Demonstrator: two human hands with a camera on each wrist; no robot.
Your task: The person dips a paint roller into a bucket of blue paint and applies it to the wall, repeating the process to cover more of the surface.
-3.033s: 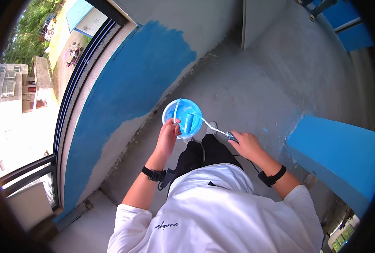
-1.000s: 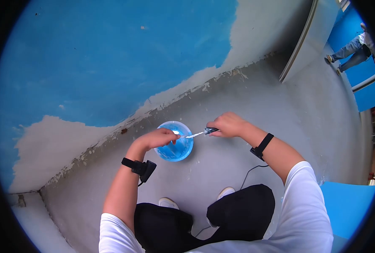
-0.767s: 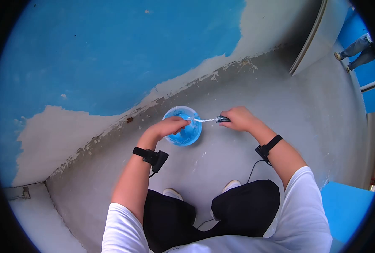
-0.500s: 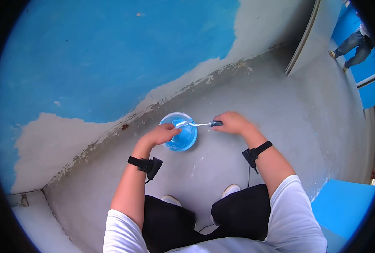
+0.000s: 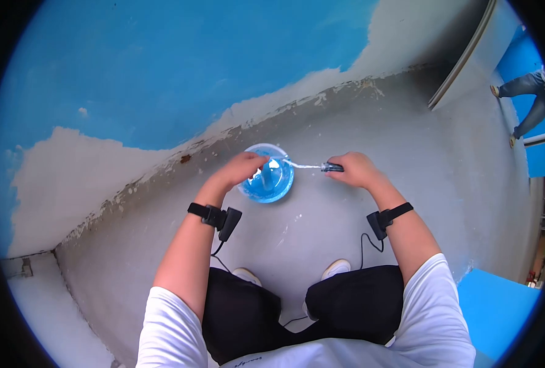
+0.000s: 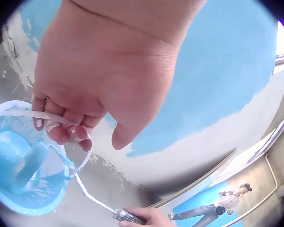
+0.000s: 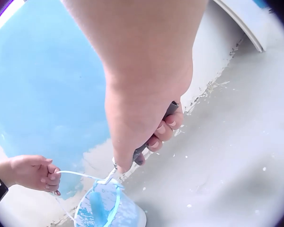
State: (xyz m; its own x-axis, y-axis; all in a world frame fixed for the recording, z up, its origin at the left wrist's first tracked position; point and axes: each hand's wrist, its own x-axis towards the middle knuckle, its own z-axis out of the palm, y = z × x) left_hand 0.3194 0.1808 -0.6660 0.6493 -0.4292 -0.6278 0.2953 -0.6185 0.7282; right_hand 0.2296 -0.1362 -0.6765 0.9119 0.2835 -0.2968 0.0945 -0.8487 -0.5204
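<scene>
My left hand (image 5: 241, 168) is at the left side of a white bucket (image 5: 284, 187) smeared with blue paint. In the left wrist view its fingers curl round the bucket's thin white handle (image 6: 19, 113), while the thumb stands apart. My right hand (image 5: 355, 169) grips the dark grip of a paint roller (image 7: 97, 208), right of the bucket. The roller's paint-coated wire frame (image 6: 92, 197) reaches over the rim. Its blue sleeve sits inside the bucket, tilted above the wet paint. In the right wrist view the handle loop stretches from my left fingers to the bucket.
Ahead rises a wall (image 5: 180, 67) painted blue above a bare pale strip. Grey floor (image 5: 407, 184) with paint specks runs to my shoes (image 5: 335, 268). A blue block (image 5: 499, 306) stands at right. A pale panel (image 5: 478, 55) and another person (image 5: 533, 98) are at back right.
Three seconds ago the bucket hung close before my legs; now it is farther out, with my knees spread. Since half a second ago, my right hand has shifted slightly right with the roller.
</scene>
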